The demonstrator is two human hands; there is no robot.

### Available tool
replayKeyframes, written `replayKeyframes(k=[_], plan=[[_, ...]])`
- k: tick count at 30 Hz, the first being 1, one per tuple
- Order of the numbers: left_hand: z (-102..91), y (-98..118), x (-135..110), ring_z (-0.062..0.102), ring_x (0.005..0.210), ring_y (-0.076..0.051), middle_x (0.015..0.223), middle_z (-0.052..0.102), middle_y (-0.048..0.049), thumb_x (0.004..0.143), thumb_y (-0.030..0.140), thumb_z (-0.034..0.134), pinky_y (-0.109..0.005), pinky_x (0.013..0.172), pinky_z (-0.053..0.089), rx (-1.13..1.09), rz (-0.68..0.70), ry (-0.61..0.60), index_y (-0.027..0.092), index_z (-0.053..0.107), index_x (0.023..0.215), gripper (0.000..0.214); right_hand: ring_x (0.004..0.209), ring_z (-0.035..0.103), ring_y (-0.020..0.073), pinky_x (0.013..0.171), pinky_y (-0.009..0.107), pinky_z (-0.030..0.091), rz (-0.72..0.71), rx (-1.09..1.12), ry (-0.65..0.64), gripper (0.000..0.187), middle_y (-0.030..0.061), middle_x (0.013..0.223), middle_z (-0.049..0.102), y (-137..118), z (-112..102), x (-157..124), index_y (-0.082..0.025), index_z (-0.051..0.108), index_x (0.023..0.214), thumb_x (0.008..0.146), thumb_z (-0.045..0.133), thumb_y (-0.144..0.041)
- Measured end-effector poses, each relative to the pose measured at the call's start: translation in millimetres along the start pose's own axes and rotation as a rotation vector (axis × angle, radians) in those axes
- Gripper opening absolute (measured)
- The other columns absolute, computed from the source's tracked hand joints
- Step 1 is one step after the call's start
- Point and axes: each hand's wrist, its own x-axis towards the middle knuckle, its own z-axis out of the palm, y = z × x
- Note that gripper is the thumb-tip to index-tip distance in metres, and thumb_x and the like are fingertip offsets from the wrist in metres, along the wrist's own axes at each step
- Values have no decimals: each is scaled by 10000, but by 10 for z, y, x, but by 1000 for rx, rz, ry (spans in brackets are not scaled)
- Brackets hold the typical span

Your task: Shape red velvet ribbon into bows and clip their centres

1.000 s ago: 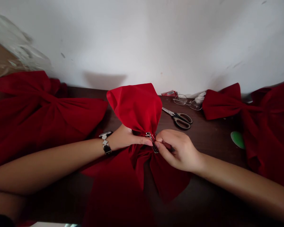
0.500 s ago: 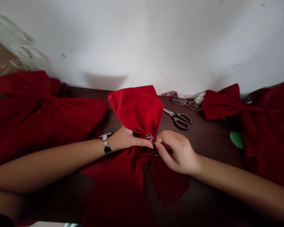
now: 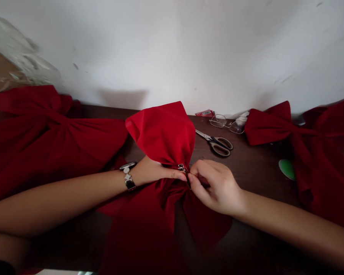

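with left fingers (image 3: 174, 174), grasping the bow (image 3: 164, 131) by its gathered middle over the bench (image 3: 252, 168), near the scissors (image 3: 212, 140). with right fingers (image 3: 201, 167), pinching at the clip (image 3: 181, 167) there; cannot tell on what exactly.

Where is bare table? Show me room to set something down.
Bare dark brown wooden table lies between the black-handled metal scissors, flat green disc and right hand; a narrow strip also runs between the large left red fabric bow and white wall. The back right, by the wire-rimmed glasses, is crowded.
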Motion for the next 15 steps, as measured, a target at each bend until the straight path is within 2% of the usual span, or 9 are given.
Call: replayKeyframes(k=[5,15], plan=[[18,11,1,613,755,-177,764,685,-20,630,534,765,-295,758,501,54,-7,2,157,637,726,409,531,421,88,520,217,319,44,45,-33,150,-29,592,454,-18,-20,8,-173,468,725,863,488,-120],[10,19,-4,615,766,-185,782,689,-31,635,471,780,-306,767,506,60,40,30,151,639,737,365,512,387,50,503,177,305,146,192,-58,136,-51,589,444,-26,-50,32,-158,478,735,858,515,-114]])
